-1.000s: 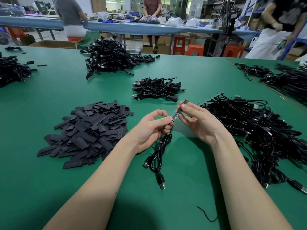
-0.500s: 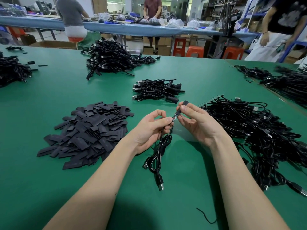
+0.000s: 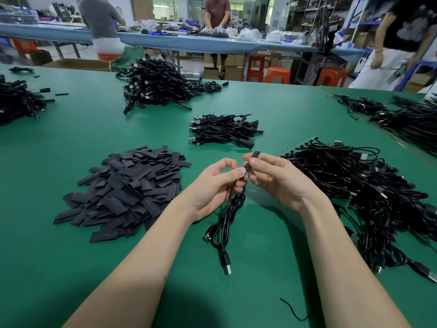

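Observation:
My left hand (image 3: 216, 185) pinches the upper end of a coiled black USB cable (image 3: 224, 223) between thumb and forefinger. The coil hangs down onto the green table (image 3: 71, 268), its plug lying at the bottom. A short black sleeve (image 3: 252, 160) sits over the cable's top end, pinched by my right hand (image 3: 276, 178). The two hands are almost touching above the table's middle. What lies under the sleeve is hidden.
A heap of flat black sleeves (image 3: 127, 192) lies to the left. A small cable bundle (image 3: 224, 130) sits just beyond my hands, a big tangle of cables (image 3: 369, 192) to the right, more piles (image 3: 160, 86) farther back. People stand at a blue bench behind.
The black sleeve has slid down over the cable's bare end, covering the small board seen earlier. My hands have drawn closer together; the coil hangs as before.

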Demonstrator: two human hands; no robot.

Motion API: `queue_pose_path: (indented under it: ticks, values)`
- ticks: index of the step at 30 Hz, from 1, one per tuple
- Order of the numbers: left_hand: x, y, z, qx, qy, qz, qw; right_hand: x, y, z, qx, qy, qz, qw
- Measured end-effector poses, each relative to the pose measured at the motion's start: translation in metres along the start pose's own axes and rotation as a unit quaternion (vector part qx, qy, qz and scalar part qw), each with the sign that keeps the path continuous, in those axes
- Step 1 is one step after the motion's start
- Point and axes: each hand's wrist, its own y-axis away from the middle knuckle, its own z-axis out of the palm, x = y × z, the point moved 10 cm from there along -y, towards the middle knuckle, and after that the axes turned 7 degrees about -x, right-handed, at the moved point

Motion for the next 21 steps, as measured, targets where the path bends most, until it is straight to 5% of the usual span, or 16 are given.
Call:
queue_pose_path:
  ticks: [6, 21]
  values:
    - [0.003, 0.000, -0.011, 0.065, -0.055, 0.018, 0.996, -0.001, -0.003, -0.020, 0.091, -0.027, -0.027, 0.995]
    - [0.013, 0.008, -0.021, 0.149, -0.178, 0.062, 0.971, 0.006, -0.003, -0.027, 0.119, -0.028, -0.013, 0.992]
